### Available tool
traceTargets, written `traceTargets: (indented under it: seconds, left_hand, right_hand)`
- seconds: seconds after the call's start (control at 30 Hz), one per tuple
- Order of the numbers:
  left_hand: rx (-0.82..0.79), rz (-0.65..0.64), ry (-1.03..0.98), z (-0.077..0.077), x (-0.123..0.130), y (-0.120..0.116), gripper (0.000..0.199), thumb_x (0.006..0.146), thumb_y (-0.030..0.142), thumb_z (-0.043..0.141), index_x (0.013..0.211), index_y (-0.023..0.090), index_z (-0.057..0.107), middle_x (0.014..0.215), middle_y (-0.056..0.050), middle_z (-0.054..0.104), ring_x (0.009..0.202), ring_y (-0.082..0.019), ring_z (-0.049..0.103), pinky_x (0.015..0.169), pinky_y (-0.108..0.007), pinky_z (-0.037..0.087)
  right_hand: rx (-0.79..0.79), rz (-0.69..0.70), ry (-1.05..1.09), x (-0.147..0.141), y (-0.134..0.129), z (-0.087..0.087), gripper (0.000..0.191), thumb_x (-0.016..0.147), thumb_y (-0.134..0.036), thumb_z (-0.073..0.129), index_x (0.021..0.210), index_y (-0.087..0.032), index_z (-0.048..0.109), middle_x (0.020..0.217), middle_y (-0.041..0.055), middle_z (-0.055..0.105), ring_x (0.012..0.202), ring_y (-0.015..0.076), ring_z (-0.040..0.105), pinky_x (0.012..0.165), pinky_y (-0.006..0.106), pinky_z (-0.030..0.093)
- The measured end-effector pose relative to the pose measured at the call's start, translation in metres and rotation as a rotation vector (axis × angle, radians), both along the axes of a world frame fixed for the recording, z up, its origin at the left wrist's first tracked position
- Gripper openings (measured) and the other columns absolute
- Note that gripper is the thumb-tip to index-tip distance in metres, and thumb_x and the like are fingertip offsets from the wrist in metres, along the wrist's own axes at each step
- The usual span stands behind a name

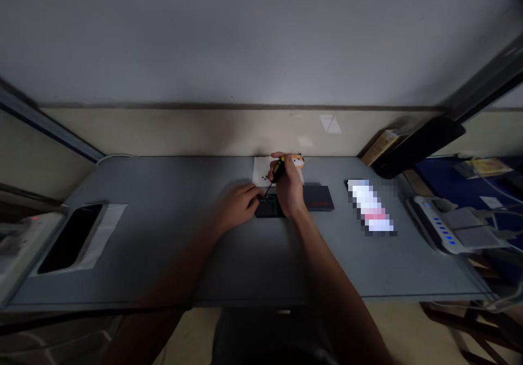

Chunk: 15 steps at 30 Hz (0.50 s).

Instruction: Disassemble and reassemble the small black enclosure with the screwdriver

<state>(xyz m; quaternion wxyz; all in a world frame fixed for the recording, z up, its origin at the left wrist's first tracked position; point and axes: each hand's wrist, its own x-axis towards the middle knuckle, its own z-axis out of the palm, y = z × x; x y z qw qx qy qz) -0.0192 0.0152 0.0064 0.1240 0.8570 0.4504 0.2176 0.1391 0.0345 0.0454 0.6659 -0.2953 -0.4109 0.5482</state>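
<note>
Clasping a slim black-and-yellow screwdriver (278,170) in a curled right hand (292,186), tip-down over a black rectangular device (267,210) at the far centre of a flat grey desk (155,207); resting a half-curled left hand (239,207) at the device's left edge, unclear whether gripping.

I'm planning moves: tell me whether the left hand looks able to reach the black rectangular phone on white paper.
Probably yes: nothing visible stands between the left hand and the phone, though that hand touches the flat, black, rectangular device.
</note>
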Motion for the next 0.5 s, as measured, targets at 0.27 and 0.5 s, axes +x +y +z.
traceTargets:
  seconds: [0.27,0.5]
  left_hand:
    - [0.029,-0.020,-0.002,0.0059,0.0005,-0.0032,0.030,0.093,0.010,0.048,0.106,0.023,0.072,0.099,-0.005,0.074,0.094,-0.022,0.069,0.090,-0.036,0.057]
    - [0.042,-0.010,0.018,0.0035,0.0023,-0.0017,0.025,0.098,0.015,0.048,0.105,0.021,0.071,0.100,-0.006,0.073,0.094,-0.022,0.069,0.089,-0.036,0.056]
  right_hand:
    - [0.033,-0.099,-0.117,0.0045,-0.0015,-0.0015,0.057,0.076,-0.074,0.076,0.084,-0.028,0.043,0.059,-0.0120,0.043,0.048,0.0090,0.038,0.049,0.025,0.034]
    - [0.079,-0.076,-0.126,0.0078,-0.0014,-0.0024,0.048,0.086,-0.071,0.068,0.084,-0.025,0.057,0.078,-0.0030,0.059,0.070,0.0123,0.059,0.066,0.028,0.048]
